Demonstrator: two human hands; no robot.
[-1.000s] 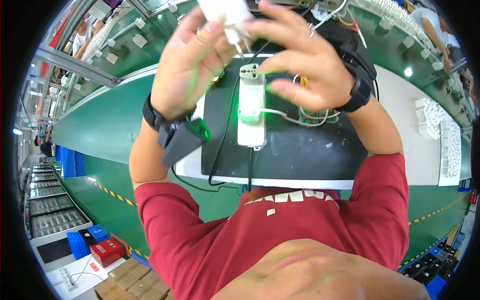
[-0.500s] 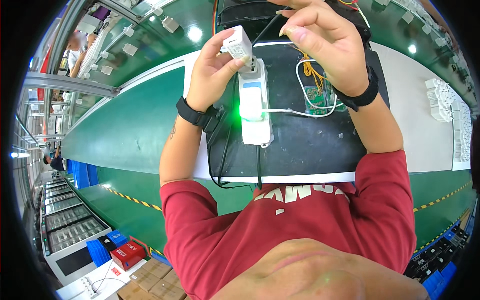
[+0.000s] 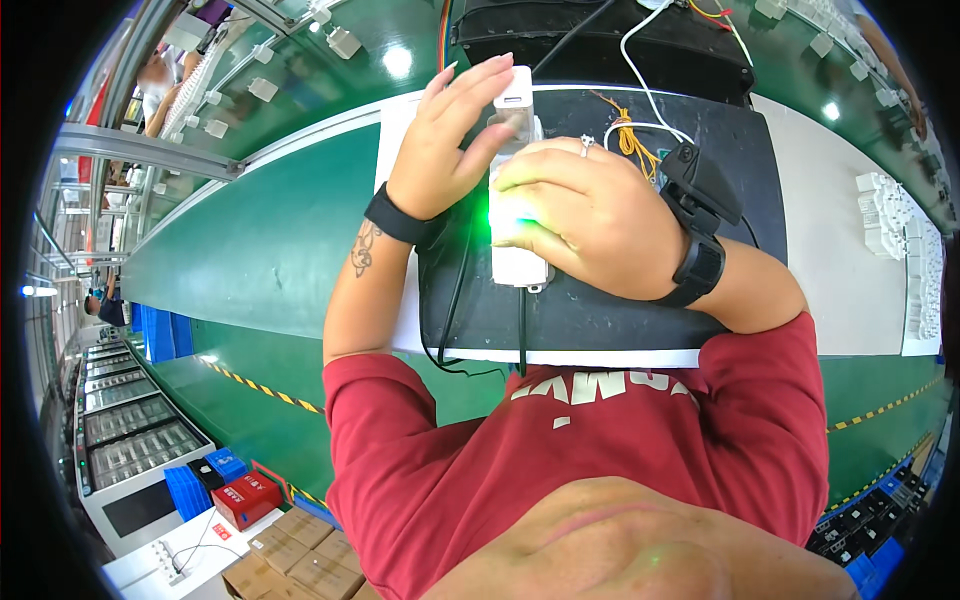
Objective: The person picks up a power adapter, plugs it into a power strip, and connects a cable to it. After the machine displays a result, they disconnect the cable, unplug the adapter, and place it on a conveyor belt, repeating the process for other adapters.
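Observation:
A white power strip point(image 3: 518, 268) lies lengthwise on the black mat, its near end toward me. At its far end stands a white charger point(image 3: 514, 92), with a port in the face turned up. My left hand point(image 3: 450, 150) is beside that charger, fingers stretched out and thumb apart; whether the fingertips touch it I cannot tell. Bent over the middle of the strip, my right hand point(image 3: 610, 220) has its fingers closed round a second white charger point(image 3: 508, 205) glowing green, mostly hidden under them.
Right of the strip lie orange wires point(image 3: 632, 145) and a white cable point(image 3: 640, 70) that runs up toward a black device point(image 3: 600, 50) at the far edge. A black cable point(image 3: 455, 300) trails off the near side. Rows of white chargers point(image 3: 885, 220) stand far right.
My left hand has let go of the white charger, which now stands on the strip's far end. My right hand has come down from the far right onto the glowing charger.

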